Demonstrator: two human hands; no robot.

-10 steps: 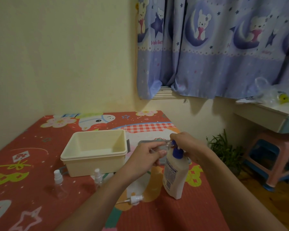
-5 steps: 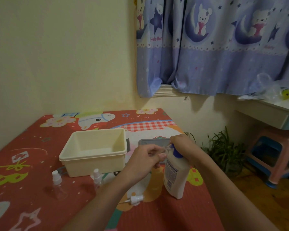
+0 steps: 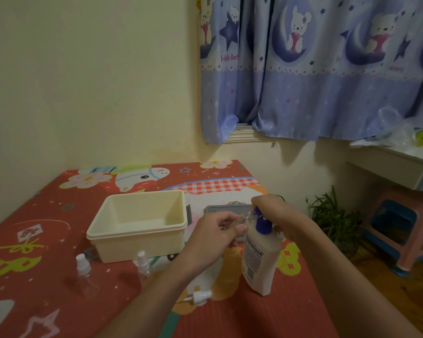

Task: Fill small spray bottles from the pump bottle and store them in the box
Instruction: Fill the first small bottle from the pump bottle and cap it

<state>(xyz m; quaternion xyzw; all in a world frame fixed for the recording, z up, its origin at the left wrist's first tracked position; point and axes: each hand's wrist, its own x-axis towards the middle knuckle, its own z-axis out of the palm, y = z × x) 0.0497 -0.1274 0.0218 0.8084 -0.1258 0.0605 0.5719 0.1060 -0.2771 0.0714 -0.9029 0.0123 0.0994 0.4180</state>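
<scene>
A white pump bottle (image 3: 260, 259) with a blue pump head stands on the red patterned mat. My right hand (image 3: 272, 211) rests on top of that pump head. My left hand (image 3: 215, 230) holds a small clear spray bottle (image 3: 245, 218), uncapped, with its mouth at the pump's nozzle. Its white spray cap (image 3: 200, 295) lies on the mat near my left forearm. Two capped clear spray bottles (image 3: 83, 272) (image 3: 143, 264) stand in front of the cream plastic box (image 3: 137, 236), whose inside looks bare.
A grey flat item (image 3: 220, 209) lies behind my hands. The mat's right edge drops to a wooden floor with a potted plant (image 3: 332, 215) and a pink and blue stool (image 3: 400, 228). A wall and curtain close the back.
The view has shifted slightly. Both hands stay at the pump head with the small bottle held under the nozzle.
</scene>
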